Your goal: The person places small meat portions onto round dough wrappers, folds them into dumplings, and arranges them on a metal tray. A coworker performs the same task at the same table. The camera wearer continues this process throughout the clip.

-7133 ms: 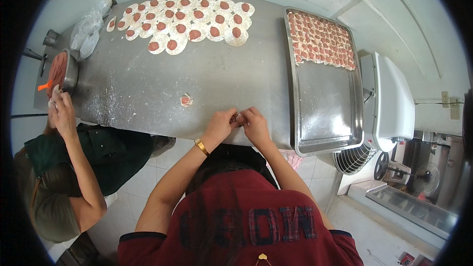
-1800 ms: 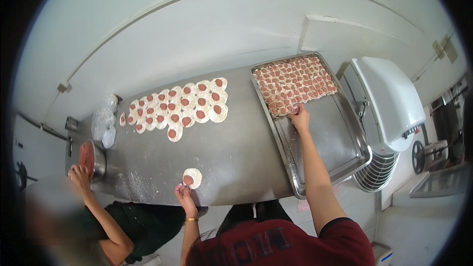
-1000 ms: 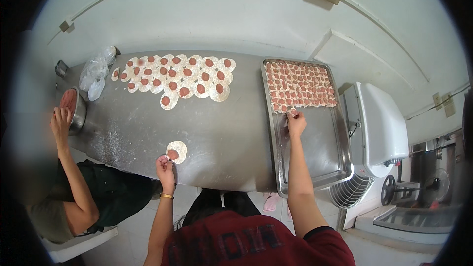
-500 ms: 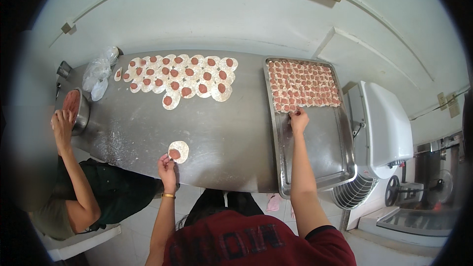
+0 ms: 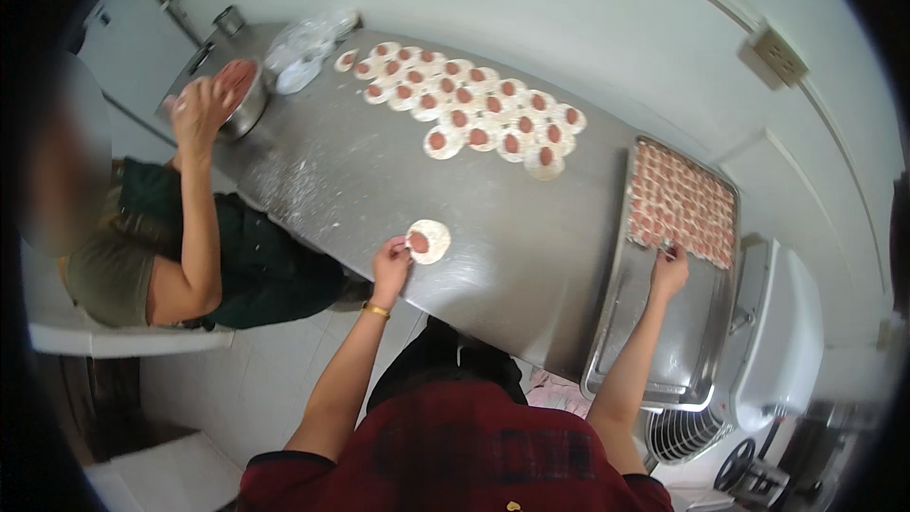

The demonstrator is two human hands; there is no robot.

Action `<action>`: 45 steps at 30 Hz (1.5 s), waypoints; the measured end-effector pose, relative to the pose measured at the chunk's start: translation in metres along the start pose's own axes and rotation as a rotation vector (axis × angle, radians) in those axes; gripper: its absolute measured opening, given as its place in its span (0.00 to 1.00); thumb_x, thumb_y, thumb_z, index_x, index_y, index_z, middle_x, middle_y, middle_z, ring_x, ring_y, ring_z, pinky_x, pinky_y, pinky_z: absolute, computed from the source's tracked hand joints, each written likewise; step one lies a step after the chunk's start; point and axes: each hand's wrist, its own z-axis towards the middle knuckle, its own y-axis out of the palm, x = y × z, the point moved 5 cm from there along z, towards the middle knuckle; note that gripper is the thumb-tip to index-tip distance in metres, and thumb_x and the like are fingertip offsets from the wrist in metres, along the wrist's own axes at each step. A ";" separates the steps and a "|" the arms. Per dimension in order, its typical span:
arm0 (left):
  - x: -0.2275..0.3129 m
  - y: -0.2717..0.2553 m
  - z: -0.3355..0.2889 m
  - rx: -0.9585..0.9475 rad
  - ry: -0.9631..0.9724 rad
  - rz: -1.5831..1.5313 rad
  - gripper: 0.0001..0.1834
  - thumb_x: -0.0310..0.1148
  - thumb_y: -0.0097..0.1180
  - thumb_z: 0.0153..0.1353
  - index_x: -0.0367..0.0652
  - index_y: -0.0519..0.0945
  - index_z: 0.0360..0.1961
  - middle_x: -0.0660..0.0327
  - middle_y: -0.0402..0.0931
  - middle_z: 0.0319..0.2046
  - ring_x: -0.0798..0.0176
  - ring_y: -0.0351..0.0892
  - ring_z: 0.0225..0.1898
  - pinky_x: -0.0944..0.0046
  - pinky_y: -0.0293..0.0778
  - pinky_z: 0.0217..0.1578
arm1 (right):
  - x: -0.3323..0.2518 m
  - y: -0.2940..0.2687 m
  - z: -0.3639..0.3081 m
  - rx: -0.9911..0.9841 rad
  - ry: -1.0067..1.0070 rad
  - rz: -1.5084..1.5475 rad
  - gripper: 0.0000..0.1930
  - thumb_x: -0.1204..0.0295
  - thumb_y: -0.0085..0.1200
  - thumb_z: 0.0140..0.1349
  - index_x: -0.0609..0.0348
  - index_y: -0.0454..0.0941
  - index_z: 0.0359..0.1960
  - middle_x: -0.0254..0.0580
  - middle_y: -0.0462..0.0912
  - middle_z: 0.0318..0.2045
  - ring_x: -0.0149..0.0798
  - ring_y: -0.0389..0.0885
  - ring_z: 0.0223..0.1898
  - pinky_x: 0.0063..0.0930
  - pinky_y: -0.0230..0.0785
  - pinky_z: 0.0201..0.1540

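At the table's near edge, my left hand (image 5: 391, 268) has its fingertips closed on the rim of a round, pale dough wrapper (image 5: 436, 245). A lump of pink filling (image 5: 417, 242) sits on that wrapper near my fingers. Over the metal tray (image 5: 607, 322), my right hand (image 5: 669, 271) pinches a small filled dumpling at the front of the packed rows; my fingers mostly cover it. Rows of small dumplings (image 5: 681, 199), pink filling showing on top, fill the tray's far part.
Overlapping wrappers topped with filling (image 5: 493, 104) lie along the table's far side. At left, a co-worker's hand (image 5: 197, 114) is at a steel bowl (image 5: 248, 112) of pink filling, beside a clear plastic bag (image 5: 308, 43). A white machine (image 5: 782, 332) stands right of the tray.
The view has turned, so table, tray and hands appear shifted and tilted. Both my hands keep their places at wrapper and dumpling rows. The co-worker's hand is now higher over the bowl.
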 end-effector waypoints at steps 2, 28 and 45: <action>-0.001 -0.001 0.000 0.020 0.004 0.075 0.14 0.20 0.49 0.55 0.34 0.77 0.44 0.62 0.79 0.30 0.71 0.76 0.28 0.72 0.74 0.30 | -0.043 0.015 -0.036 -0.224 -0.075 0.208 0.13 0.75 0.57 0.52 0.60 0.79 0.41 0.41 0.83 0.30 0.35 0.81 0.30 0.30 0.72 0.35; 0.032 0.002 -0.033 -0.299 -0.098 -0.004 0.16 0.18 0.48 0.60 0.37 0.76 0.50 0.60 0.78 0.40 0.69 0.78 0.41 0.71 0.77 0.40 | -0.193 0.142 -0.302 -1.258 0.188 1.037 0.15 0.78 0.55 0.55 0.65 0.75 0.46 0.42 0.81 0.39 0.32 0.78 0.39 0.25 0.71 0.41; 0.044 0.039 -0.030 -0.405 -0.226 -0.232 0.11 0.29 0.47 0.67 0.36 0.73 0.47 0.61 0.75 0.42 0.69 0.76 0.42 0.67 0.76 0.44 | -0.189 0.120 -0.280 -1.054 0.156 1.010 0.10 0.81 0.54 0.56 0.62 0.77 0.40 0.33 0.80 0.35 0.28 0.76 0.39 0.24 0.69 0.45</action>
